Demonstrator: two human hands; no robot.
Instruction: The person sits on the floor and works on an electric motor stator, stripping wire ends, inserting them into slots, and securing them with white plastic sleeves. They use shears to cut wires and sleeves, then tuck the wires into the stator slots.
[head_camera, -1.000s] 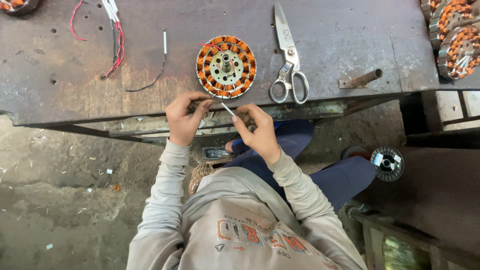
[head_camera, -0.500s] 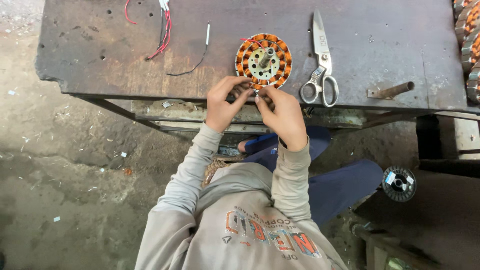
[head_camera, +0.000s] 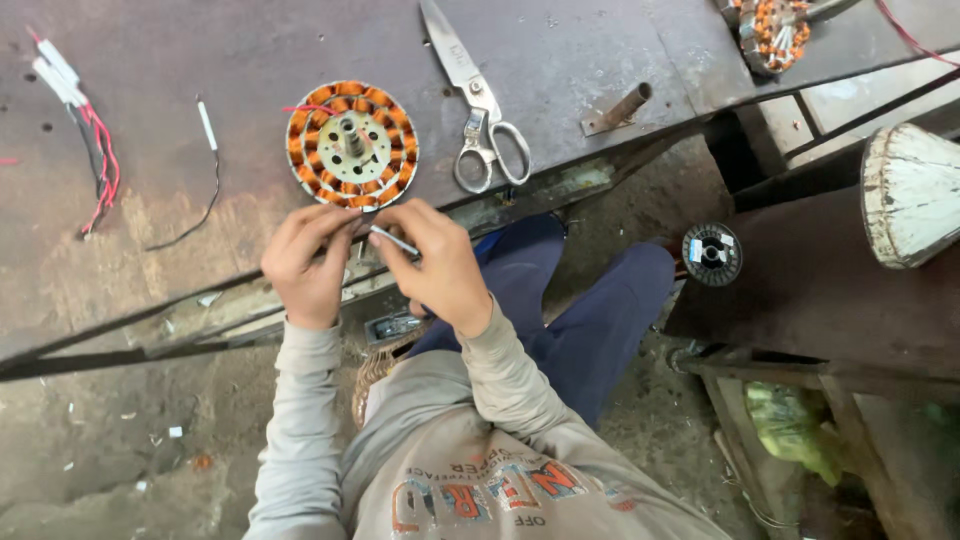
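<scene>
Head view, only one there is: both your hands sit center-left of the frame, right at the near edge of the metal bench (head_camera: 600, 50). Your left hand (head_camera: 305, 260) is curled narrow, fingertips pinched together w/ your right hand (head_camera: 435, 260), which is also closed tight on a thin white sleeve piece (head_camera: 393, 239). Can't tell if a wire runs through it, too small.

The round stator (head_camera: 352, 145) w/ orange copper windings lies flat on the bench just above your fingers, close to touching them. A red lead sticks out at its upper left.

Other stuff around: scissors (head_camera: 478, 110) lie just right of the stator, blades pointing to the top of the frame, handles toward you. Short rusty metal pin (head_camera: 622, 108) further right. Black wire w/ white tip (head_camera: 205, 165) to the left of the stator, and a bundle of red and black wires w/ white ends (head_camera: 85, 130) at the far left edge. Another wound stator (head_camera: 775, 30) top right, partly cut off. Small wire spool (head_camera: 712, 254) lies right of your knee, white stool (head_camera: 912, 195) at the right edge.

Nothing sits betw. your hands and the stator; scissors are near but off to the side.
</scene>
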